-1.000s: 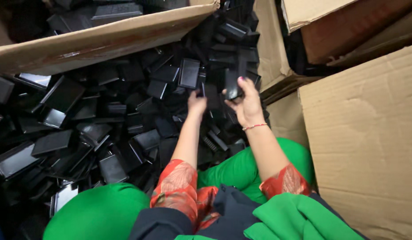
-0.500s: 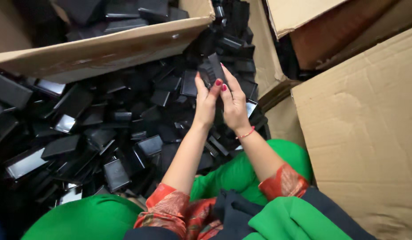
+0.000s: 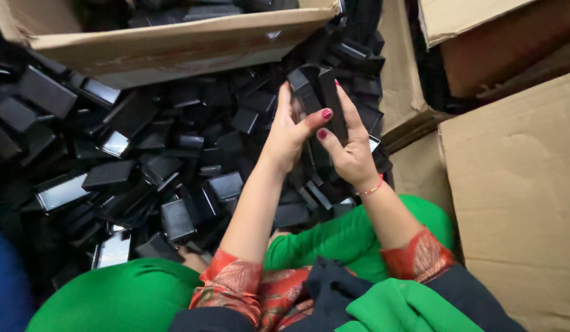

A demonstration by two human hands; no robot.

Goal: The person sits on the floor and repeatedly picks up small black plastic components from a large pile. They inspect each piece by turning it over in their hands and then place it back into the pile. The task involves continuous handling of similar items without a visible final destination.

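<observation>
Both hands raised above a deep heap of black plastic cases [image 3: 168,184], held together at centre frame. Left hand [image 3: 291,132] closed round a small black case [image 3: 303,89], thumb across its near face; right hand [image 3: 349,144] closed on a second, longer black case [image 3: 331,101] standing nearly upright, fingers along its right side. The two pieces touch or nearly touch at their far ends; cannot tell whether they are mated or only side by side. Grip on both looks like a fingertip hold rather than a full palm wrap. Open cardboard box [image 3: 174,46] at far left, its near wall leaning over the heap, more black pieces inside. Large cardboard carton [image 3: 512,197] at right, another cardboard box [image 3: 481,24] far right. Green-clad knees near edge. Risk, as judged: glossy plastic held by fingertips could slip and drop into the heap, where it would be lost among identical pieces; pressing the two together off-line could pinch a thumb or crack a thin edge; the leaning box could spill its load.
</observation>
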